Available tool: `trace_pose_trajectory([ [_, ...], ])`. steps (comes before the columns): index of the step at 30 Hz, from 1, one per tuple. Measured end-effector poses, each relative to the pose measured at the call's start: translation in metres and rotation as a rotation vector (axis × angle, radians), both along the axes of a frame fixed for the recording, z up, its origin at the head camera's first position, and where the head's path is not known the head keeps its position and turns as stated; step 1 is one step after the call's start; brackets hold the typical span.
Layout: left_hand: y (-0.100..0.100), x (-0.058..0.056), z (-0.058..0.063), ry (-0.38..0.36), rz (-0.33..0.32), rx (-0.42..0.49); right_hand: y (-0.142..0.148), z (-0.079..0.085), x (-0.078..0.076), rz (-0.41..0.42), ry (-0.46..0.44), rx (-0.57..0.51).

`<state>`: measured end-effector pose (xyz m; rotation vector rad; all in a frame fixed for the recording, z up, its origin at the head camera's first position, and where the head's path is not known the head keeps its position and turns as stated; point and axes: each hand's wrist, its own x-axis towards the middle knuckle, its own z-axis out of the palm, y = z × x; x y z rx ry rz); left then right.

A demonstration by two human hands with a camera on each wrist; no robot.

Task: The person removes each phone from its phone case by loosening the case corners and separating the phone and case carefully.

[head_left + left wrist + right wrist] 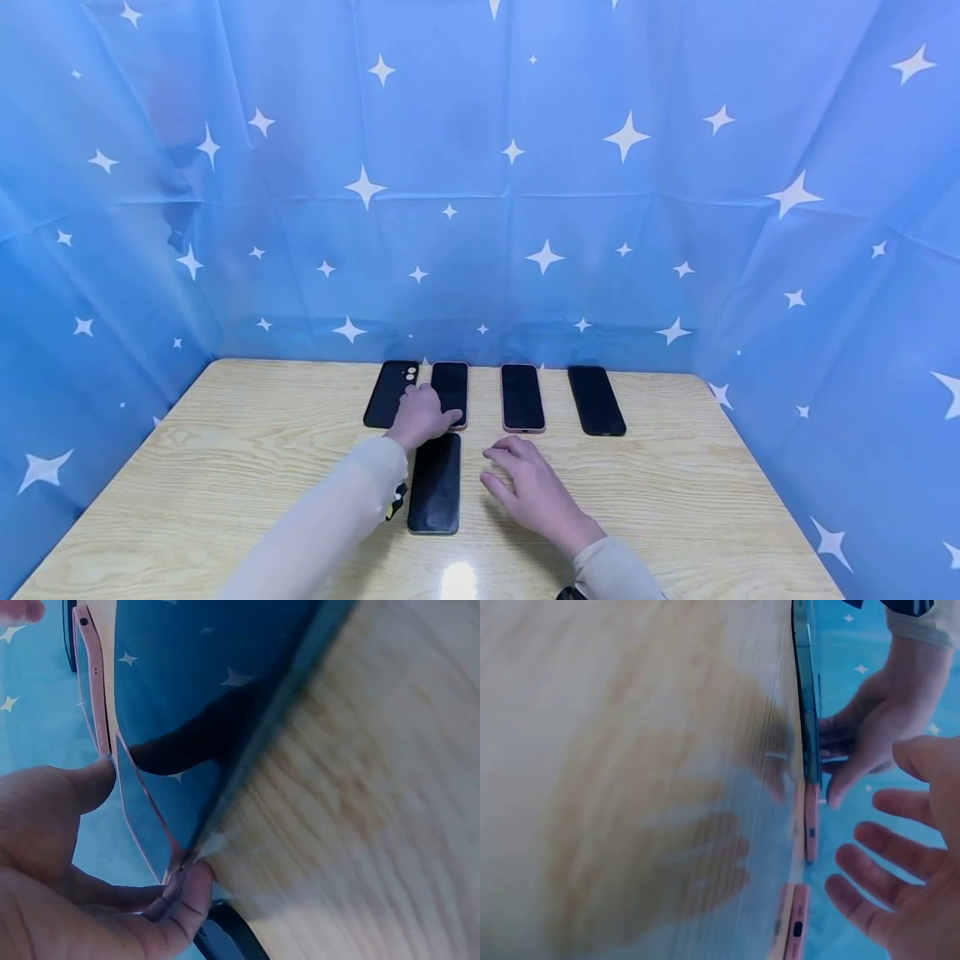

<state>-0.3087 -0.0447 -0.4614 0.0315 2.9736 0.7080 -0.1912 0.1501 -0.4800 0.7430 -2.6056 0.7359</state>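
My left hand [422,415] grips a pink-edged phone [452,383] in the back row, thumb at its right edge and fingers at its left. That phone lies flat, screen up, its lower part partly covered by the hand. Just in front is a dark phone [435,487], also screen up, beneath the left wrist. My right hand [534,492] hovers to the right of this dark phone, its fingers spread and loosely bent, holding nothing. In the right wrist view, the fingers [889,847] are apart from every phone.
Left of the gripped phone lies a black phone or case [390,396] with two round camera spots showing. To its right are another pink-edged phone [522,400] and a black phone [597,402]. A blue star-patterned curtain [450,233] surrounds the wooden table [675,508].
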Motion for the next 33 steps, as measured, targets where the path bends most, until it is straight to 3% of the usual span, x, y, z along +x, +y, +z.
trace_pose_trajectory([
  [11, 0.011, -0.004, 0.002, -0.032, 0.059, -0.087, 0.001, 0.002, 0.000, 0.007, -0.020, 0.011],
  [18, 0.010, -0.011, 0.004, -0.093, 0.086, -0.044, 0.003, 0.007, 0.000, -0.002, -0.048, 0.025],
  [23, 0.007, -0.014, 0.004, -0.134, 0.067, -0.019, 0.003, 0.009, 0.000, -0.014, -0.070, 0.025],
  [27, 0.003, -0.015, 0.004, -0.162, 0.071, 0.057, 0.004, 0.010, -0.001, -0.018, -0.084, 0.018],
  [33, -0.003, -0.019, 0.008, -0.150, 0.101, 0.321, 0.009, 0.011, -0.004, -0.039, -0.072, -0.008],
])
